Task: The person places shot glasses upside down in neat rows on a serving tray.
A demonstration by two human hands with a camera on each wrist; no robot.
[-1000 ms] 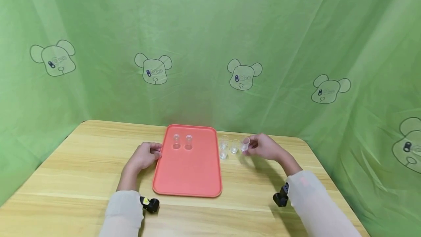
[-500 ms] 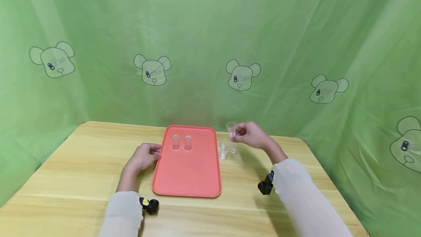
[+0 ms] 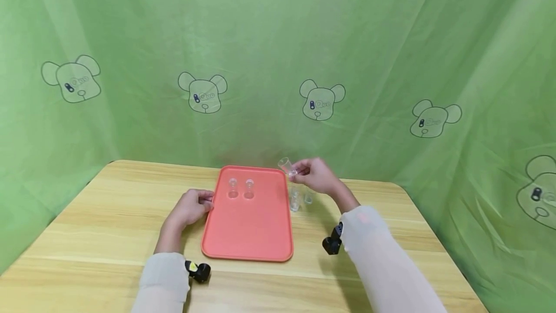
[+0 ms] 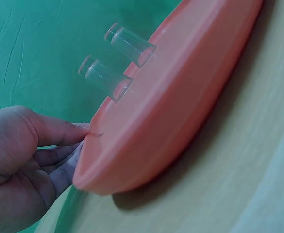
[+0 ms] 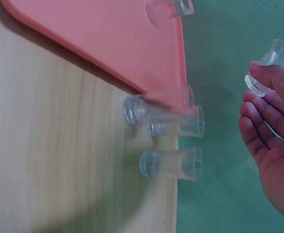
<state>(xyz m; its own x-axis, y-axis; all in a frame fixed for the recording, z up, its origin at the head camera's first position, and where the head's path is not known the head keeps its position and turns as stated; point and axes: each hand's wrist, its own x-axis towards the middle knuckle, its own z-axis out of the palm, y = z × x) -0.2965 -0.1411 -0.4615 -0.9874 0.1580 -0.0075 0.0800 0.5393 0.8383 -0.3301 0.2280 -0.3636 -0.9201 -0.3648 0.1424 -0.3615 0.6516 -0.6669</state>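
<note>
My right hand point(image 3: 316, 176) pinches a small clear shot glass point(image 3: 285, 164) near its thick base, above the tray's far right corner. The glass tilts, its wide mouth pointing up and left. In the right wrist view, thumb and fingers hold this shot glass point(image 5: 278, 53) while the other fingers curl loosely. My left hand point(image 3: 191, 206) grips the left rim of the pink tray point(image 3: 247, 235); the left wrist view shows the thumb on that rim. Two shot glasses point(image 4: 134, 46) stand mouth down on the tray, side by side near its far end.
Three more shot glasses point(image 5: 172, 164) stand upright on the wooden table point(image 3: 108, 226), just right of the tray, partly hidden by my right hand in the head view. A green curtain point(image 3: 260, 124) hangs behind the table and along its sides.
My right hand has lifted the shot glass off the table and carried it left toward the tray, tipping it on the way. The left hand and tray have stayed put.
</note>
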